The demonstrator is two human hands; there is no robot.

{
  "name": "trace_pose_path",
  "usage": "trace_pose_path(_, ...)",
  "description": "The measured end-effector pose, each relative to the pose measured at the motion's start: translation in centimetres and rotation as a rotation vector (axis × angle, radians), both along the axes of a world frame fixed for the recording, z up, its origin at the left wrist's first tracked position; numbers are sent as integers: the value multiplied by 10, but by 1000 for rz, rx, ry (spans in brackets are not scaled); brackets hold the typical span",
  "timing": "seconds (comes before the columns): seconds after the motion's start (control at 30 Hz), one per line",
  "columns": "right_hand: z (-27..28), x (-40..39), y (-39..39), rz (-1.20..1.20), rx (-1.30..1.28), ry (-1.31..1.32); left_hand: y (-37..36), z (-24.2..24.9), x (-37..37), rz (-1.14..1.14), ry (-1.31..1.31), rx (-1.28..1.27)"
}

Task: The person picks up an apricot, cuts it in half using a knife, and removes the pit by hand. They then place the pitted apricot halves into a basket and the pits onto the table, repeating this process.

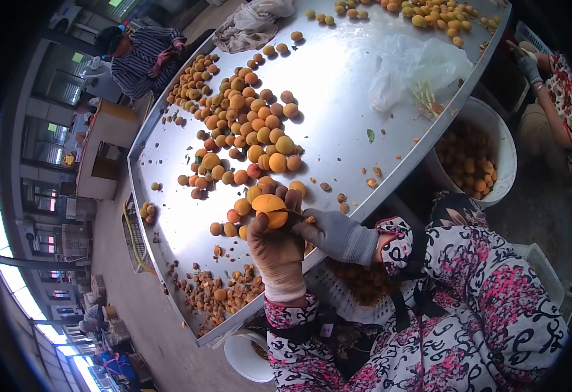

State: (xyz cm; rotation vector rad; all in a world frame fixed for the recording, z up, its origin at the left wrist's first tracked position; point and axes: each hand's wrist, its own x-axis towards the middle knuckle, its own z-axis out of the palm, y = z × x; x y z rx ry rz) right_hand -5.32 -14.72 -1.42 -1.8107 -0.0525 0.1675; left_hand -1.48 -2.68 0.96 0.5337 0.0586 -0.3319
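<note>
A large orange apricot (270, 210) is held in my left hand (278, 251), which wears a brownish glove with a pale cuff. Its fingers are closed around the fruit, and a dark line runs across the fruit's side. My right hand (338, 235), in a grey glove, is closed beside it. From its fingertips a thin, dark, blade-like tool (292, 210) reaches to the apricot; most of it is hidden. Both hands are over the near edge of a metal table (338, 85). Just beyond them lies a heap of loose apricots (240, 117).
Pits and scraps (221, 291) lie at the table's lower left corner. A clear plastic bag (410, 68) rests farther right. A white bucket of apricots (495, 150), a crate (358, 294) and another white bucket (243, 359) stand below the edge. Other people (149, 62) work around the table.
</note>
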Motion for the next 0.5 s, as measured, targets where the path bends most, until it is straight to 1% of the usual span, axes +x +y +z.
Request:
trace_pose_path(0.07,0,-1,0,3,3,-20,5,-3,1,-50,47,-92)
trace_pose_path(0.17,1,-3,0,15,34,9,5,2,-2,-63,74,-154)
trace_pose_path(0.3,3,-3,1,-2,98,31,1,7,-4,-58,64,-146)
trace_pose_path(0.43,1,-2,5,-43,142,20,-2,9,-3,-9,-51,-77)
trace_pose_path(0.47,0,-1,4,-43,142,21,-2,8,-2,2,-84,-41)
trace_pose_path(0.5,0,1,4,-33,65,-6,-2,9,-2,2,-83,-42)
